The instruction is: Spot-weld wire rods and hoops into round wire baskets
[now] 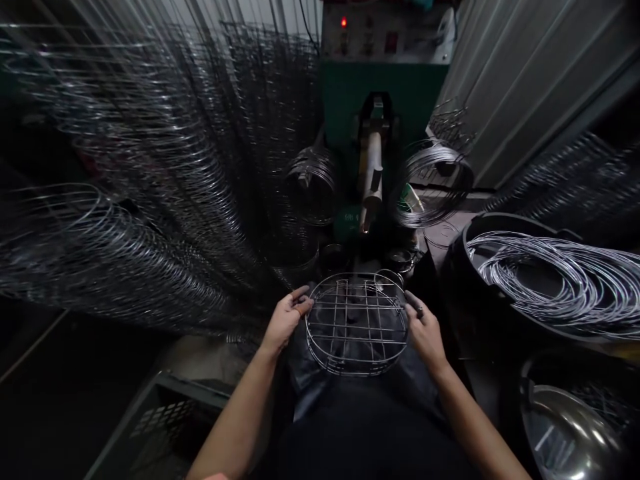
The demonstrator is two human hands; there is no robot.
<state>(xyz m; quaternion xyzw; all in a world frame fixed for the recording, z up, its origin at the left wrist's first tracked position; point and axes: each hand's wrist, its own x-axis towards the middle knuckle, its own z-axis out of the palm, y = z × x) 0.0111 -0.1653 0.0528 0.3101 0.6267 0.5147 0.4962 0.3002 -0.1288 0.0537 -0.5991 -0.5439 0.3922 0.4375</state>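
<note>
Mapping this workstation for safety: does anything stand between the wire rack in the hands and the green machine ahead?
Yes. Just beyond the wire rack, small dark round metal pieces sit low in front of the green machine, and a rod-like fixture projects from the machine toward the rack.

Black tub [493, 223] of wire hoops [550, 280]

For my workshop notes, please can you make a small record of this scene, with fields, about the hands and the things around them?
Left hand: grips the left edge of the oval wire rack
Right hand: grips the rack's right edge
Rack: grid of crossed wires, held above the person's lap
Right side: black tub holding wire hoops; steel bowl
Ahead: green machine with red lamp
Left side: many hanging wire rings
</note>
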